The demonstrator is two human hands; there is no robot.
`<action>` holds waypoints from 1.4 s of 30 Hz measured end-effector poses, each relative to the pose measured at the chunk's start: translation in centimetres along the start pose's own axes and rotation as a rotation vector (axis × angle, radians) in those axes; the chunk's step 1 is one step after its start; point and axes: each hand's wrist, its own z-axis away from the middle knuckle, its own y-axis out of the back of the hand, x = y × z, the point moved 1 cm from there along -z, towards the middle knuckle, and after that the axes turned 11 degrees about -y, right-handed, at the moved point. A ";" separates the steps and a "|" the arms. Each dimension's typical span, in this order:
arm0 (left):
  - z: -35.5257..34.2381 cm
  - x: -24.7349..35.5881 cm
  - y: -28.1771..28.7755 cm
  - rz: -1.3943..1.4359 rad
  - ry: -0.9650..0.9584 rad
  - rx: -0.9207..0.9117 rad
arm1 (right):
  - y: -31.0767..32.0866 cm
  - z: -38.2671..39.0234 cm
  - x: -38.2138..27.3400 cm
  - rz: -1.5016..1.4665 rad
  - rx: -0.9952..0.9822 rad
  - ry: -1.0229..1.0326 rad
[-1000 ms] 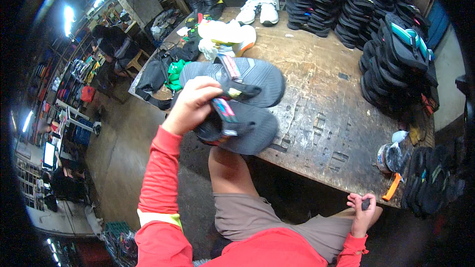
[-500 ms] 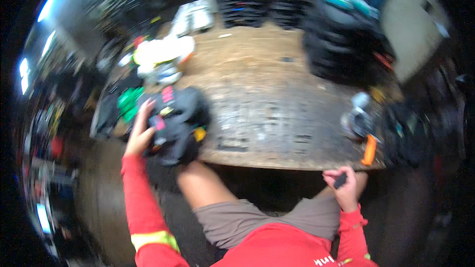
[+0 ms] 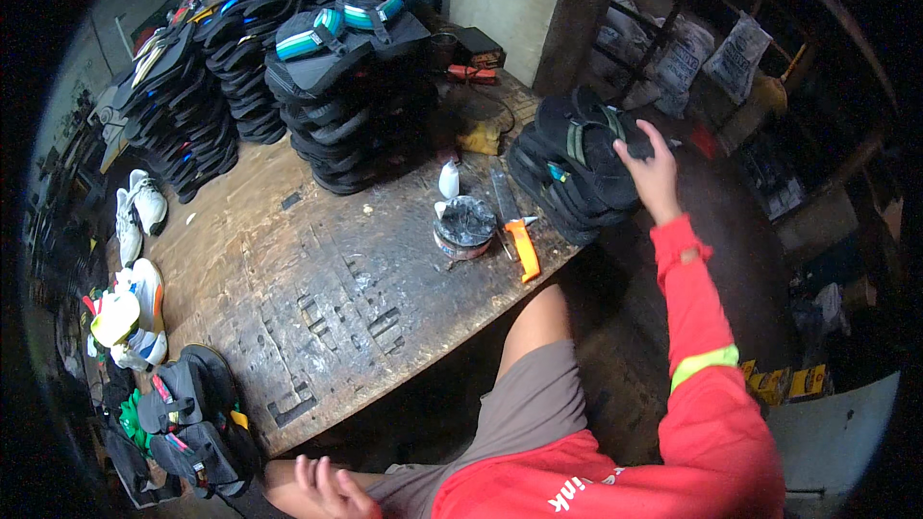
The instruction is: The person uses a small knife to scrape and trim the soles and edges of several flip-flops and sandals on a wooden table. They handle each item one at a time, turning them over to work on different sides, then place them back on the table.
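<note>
My right hand (image 3: pixel 650 173) is open at the edge of a pile of black sandals (image 3: pixel 565 173) on the table's right corner. Its thumb and a finger are spread beside the top sandal, which has green straps (image 3: pixel 580 139); whether they touch it I cannot tell. Low in the picture, above my thigh, my left hand (image 3: pixel 332 492) is open and holds nothing. Nearest to it on the table's left end lies a stack of dark grey sandals (image 3: pixel 197 413) with pink and yellow tags.
Between the hands, the worn wooden table (image 3: pixel 327 269) carries a round tin (image 3: pixel 464 228), a white bottle (image 3: pixel 449 180) and an orange-handled tool (image 3: pixel 524 252). Tall sandal stacks (image 3: pixel 332 125) stand farther back. White shoes (image 3: pixel 142 204) lie along the left side.
The view has swung to the right. My left hand has come off the grey sandals. My right hand has gone from my lap to the black sandals, and its small black piece no longer shows.
</note>
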 end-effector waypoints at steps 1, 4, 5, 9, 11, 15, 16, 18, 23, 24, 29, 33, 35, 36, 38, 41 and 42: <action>-0.1 1.0 -0.8 0.102 0.032 -0.011 | -0.5 -2.0 1.2 0.074 -0.011 -0.076; -0.3 2.6 -2.4 0.320 0.074 -0.037 | -3.8 -5.9 2.9 0.330 -0.202 -0.240; -0.4 2.6 -2.5 0.332 0.049 -0.054 | -4.9 -6.4 2.9 0.288 -0.173 -0.160; -0.8 1.7 -2.7 0.368 0.027 -0.105 | -8.8 -6.0 2.5 0.377 0.035 -0.043; -0.9 1.4 -2.6 0.384 0.022 -0.105 | -9.4 -5.9 2.5 0.456 0.042 0.081; -0.4 1.3 -3.3 0.398 0.025 -0.172 | -8.7 -6.9 3.6 0.490 -0.031 0.162; -0.3 1.4 -3.5 0.392 0.014 -0.185 | -8.3 -7.2 3.8 0.477 -0.061 0.173; 0.0 1.6 -3.7 0.377 -0.002 -0.207 | -7.3 -7.7 4.0 0.387 -0.108 0.155; 0.3 1.6 -3.7 0.443 0.048 -0.209 | -2.5 -6.8 1.4 0.064 -0.033 0.314; 0.1 1.5 -4.0 0.471 0.056 -0.242 | -1.0 -6.0 0.4 0.024 -0.018 0.302; -0.4 1.9 -5.0 0.570 0.048 -0.203 | 5.6 5.7 -6.5 -0.155 -0.240 0.344; -0.7 5.9 -5.1 1.010 0.008 -0.368 | 4.9 18.5 -11.6 -0.285 -0.464 0.209; -0.7 8.6 -5.1 1.197 -0.037 -0.360 | 1.8 23.2 -14.3 -0.389 -0.543 0.102; -0.7 9.9 -5.1 1.245 -0.060 -0.321 | -0.1 25.2 -15.8 -0.409 -0.522 0.107; -0.9 10.7 -5.2 1.151 0.089 -0.189 | -4.0 28.9 -19.0 -0.697 -0.534 -0.092; -2.3 6.4 -5.4 0.835 0.371 -0.006 | -7.5 31.6 -22.6 -0.795 -0.585 -0.123; -2.8 3.9 -5.0 0.726 0.378 0.074 | -8.1 31.6 -23.1 -0.753 -0.617 -0.029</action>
